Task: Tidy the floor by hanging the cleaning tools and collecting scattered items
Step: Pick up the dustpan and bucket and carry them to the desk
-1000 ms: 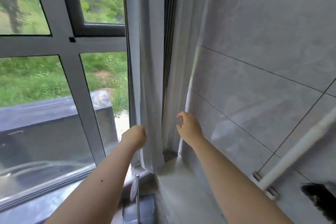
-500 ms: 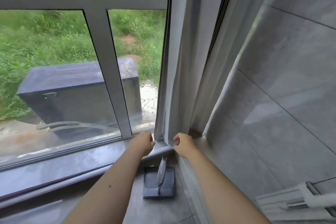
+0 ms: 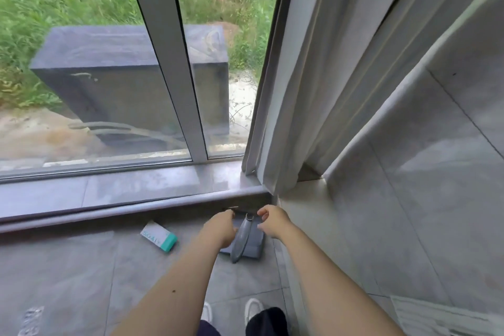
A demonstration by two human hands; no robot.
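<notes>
Now both hands reach down at the flat dark-grey dustpan with a grey curved handle (image 3: 242,240), which lies on the floor tile just under the dark stone window sill (image 3: 136,191). Left hand (image 3: 219,229) hovers over its left edge, fingers loosely curled, holding nothing. Right hand (image 3: 272,222) is at the right edge, fingers bent; contact unclear. A white-and-teal small carton (image 3: 159,235) lies left of the dustpan, apart. Risks: handle slipping from a loose grab, pan scraping the sill, and the grey curtain hem (image 3: 272,166) above snagging on lift.
</notes>
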